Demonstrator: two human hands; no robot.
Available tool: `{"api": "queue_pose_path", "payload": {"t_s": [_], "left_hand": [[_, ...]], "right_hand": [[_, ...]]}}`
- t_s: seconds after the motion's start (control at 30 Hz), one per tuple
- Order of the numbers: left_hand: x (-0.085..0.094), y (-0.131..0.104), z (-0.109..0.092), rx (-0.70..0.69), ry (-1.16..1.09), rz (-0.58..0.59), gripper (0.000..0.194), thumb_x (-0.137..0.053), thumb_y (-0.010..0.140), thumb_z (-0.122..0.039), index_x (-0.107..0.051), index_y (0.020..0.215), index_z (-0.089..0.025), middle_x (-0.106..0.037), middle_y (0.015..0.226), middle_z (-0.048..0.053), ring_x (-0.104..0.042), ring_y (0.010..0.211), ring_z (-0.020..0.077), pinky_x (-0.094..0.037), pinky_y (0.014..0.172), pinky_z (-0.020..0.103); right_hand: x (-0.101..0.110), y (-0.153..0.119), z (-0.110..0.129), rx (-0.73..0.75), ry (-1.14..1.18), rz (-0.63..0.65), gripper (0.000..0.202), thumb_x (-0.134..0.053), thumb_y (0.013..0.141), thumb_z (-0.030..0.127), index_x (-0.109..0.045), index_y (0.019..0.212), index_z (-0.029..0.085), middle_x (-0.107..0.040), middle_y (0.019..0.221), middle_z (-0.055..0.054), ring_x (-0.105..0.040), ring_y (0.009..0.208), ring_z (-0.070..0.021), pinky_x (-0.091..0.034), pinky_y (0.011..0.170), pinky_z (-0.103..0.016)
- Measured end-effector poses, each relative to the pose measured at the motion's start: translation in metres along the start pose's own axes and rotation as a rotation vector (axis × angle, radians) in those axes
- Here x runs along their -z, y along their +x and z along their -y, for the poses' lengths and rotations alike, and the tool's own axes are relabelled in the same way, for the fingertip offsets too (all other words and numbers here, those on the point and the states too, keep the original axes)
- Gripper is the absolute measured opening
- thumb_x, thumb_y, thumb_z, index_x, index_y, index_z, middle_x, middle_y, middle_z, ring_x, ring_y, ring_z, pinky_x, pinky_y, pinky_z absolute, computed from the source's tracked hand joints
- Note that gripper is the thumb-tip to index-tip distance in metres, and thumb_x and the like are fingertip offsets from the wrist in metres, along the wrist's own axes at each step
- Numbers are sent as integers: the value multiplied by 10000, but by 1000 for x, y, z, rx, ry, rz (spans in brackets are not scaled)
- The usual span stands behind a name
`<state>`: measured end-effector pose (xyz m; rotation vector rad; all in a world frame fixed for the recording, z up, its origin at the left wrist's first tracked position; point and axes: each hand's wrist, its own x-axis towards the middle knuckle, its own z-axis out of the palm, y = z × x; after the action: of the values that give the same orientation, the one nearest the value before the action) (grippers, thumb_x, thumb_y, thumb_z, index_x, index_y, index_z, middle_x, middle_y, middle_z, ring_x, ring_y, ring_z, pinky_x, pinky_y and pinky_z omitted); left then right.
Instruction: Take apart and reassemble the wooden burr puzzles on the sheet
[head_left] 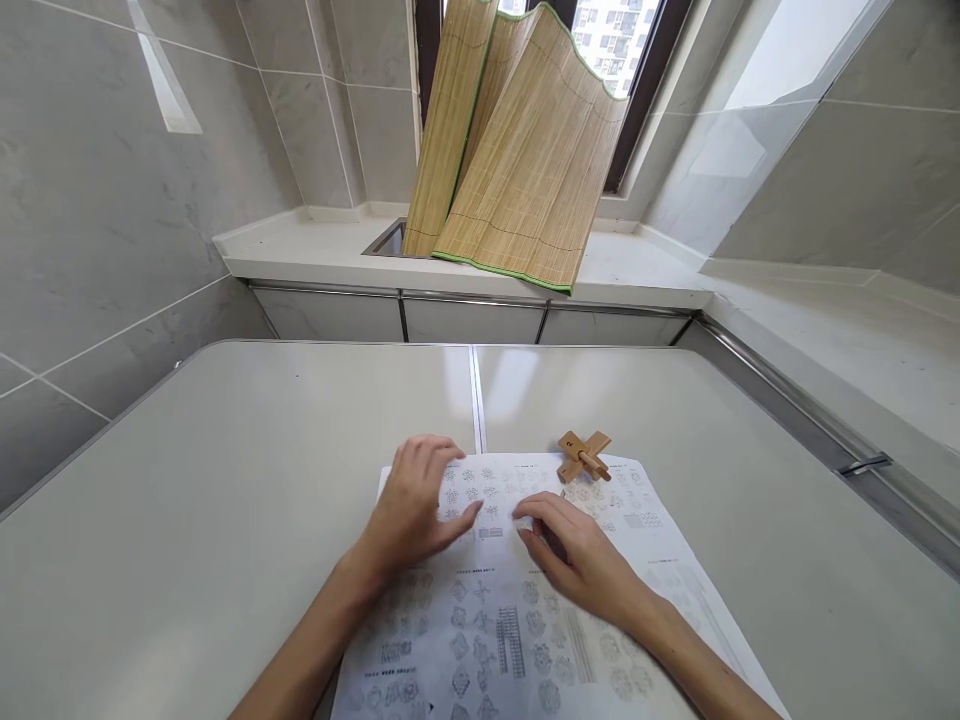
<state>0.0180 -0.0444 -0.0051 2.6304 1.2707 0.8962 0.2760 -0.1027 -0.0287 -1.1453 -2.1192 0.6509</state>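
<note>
Spreading wide over sheet (667, 540), left hand (409, 510); right hand (581, 555) curled over sheet, hold unclear. Forward swipe could topple wooden cross (576, 450) at sheet's far edge.

The table (225, 480) is showing a smooth, glossy, pale top that is catching soft streaks of light. The sheet (517, 600) is looking like thin, matt paper. The puzzle (584, 457) is showing brown wood with a smooth face. The blind (525, 150) is looking like slatted bamboo, dry and finely ridged. The wall (150, 200) is wearing grey, polished tile that is reflecting light, and the rail (787, 410) is gleaming like metal.
</note>
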Motion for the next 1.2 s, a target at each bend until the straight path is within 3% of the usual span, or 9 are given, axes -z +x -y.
{"api": "queue_pose_path", "payload": {"t_s": [0.07, 0.17, 0.27, 0.5, 1.2], "left_hand": [[-7, -2, -18, -101, -50, -1, 270, -661, 933, -280, -571, 1179, -214, -664, 1181, 110, -630, 1104, 282, -521, 940, 414], [-22, -8, -40, -285, -97, 88, 103, -583, 948, -185, -571, 1048, -207, -676, 994, 60, -660, 871, 206, -528, 776, 334], [-37, -15, -50, -322, -59, 136, 77, -520, 924, -137, -524, 897, -209, -633, 828, 14, -598, 682, 165, -460, 608, 297], [-45, -18, -43, -257, -90, 149, 175, -487, 862, -79, -434, 771, -218, -555, 687, -28, -489, 582, 141, -373, 547, 293], [-41, -18, -41, -233, -115, 165, 188, -501, 821, -60, -424, 751, -216, -549, 675, -30, -467, 583, 137, -320, 565, 285]], "right_hand": [[-1, 1, 0, 11, 10, -14, 200, -461, 1071, 196, -604, 1194, 263, -709, 1123, -91, -688, 954, -233, -581, 824, -376], [-3, 1, -1, 24, 31, -35, 202, -453, 1067, 180, -607, 1171, 260, -714, 1104, -90, -691, 973, -237, -580, 845, -382], [-4, 0, -3, 24, 47, -38, 200, -448, 1068, 178, -614, 1150, 253, -717, 1090, -88, -694, 979, -236, -585, 848, -380], [-6, 0, -6, 13, 51, -34, 208, -474, 1059, 161, -631, 1152, 261, -715, 1084, -72, -696, 977, -231, -580, 837, -366], [-4, 4, -7, -4, 86, -39, 182, -475, 1059, 157, -635, 1052, 241, -705, 1005, -53, -671, 904, -202, -536, 803, -335]]}}
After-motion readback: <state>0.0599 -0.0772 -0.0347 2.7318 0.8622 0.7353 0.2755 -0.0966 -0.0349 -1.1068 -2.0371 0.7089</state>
